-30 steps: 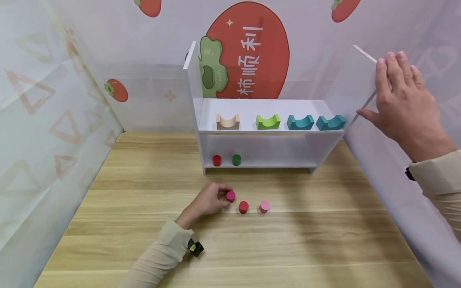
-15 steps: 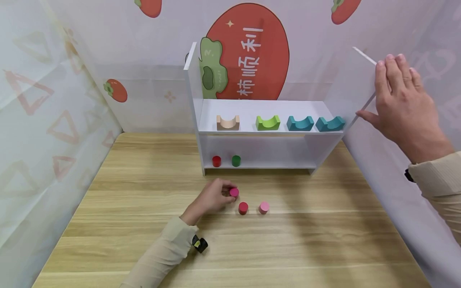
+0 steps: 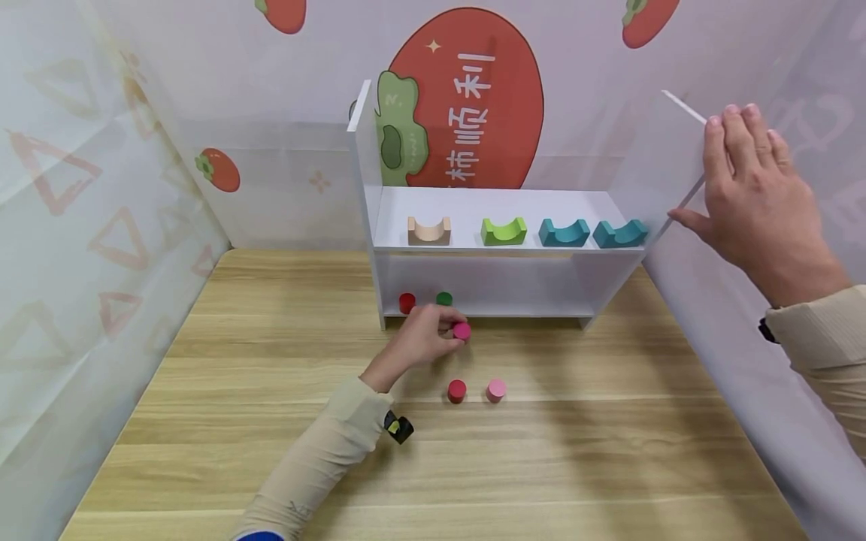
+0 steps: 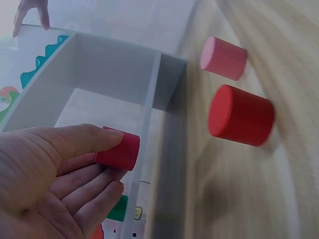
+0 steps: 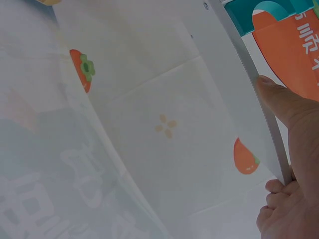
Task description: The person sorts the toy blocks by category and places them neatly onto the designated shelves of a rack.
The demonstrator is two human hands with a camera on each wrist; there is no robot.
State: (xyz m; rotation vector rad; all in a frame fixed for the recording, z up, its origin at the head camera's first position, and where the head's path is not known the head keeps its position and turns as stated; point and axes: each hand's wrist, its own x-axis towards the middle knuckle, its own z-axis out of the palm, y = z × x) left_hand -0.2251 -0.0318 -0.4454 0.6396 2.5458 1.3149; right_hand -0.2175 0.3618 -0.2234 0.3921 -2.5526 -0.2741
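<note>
My left hand (image 3: 426,338) pinches a magenta cylinder block (image 3: 461,332) between thumb and fingers, just in front of the white shelf's (image 3: 487,315) lower board. In the left wrist view the thumb lies over this block (image 4: 122,149). A red block (image 3: 456,391) and a pink block (image 3: 496,390) stand on the table nearer me. On the lower board sit another red block (image 3: 407,303) and a green block (image 3: 443,299), the green one partly behind my hand. My right hand (image 3: 764,203) holds the shelf's right side panel (image 3: 666,158) near its upper front corner, thumb at the edge.
The upper board bears a beige arch block (image 3: 429,234), a lime arch block (image 3: 504,234) and two teal arch blocks (image 3: 564,235). The shelf stands at the back of the wooden table (image 3: 271,361). Printed cloth walls (image 3: 291,203) enclose the back and sides.
My left hand has moved forward and right with the magenta block, from beside the loose blocks to the shelf's front. My right hand stays at the side panel.
</note>
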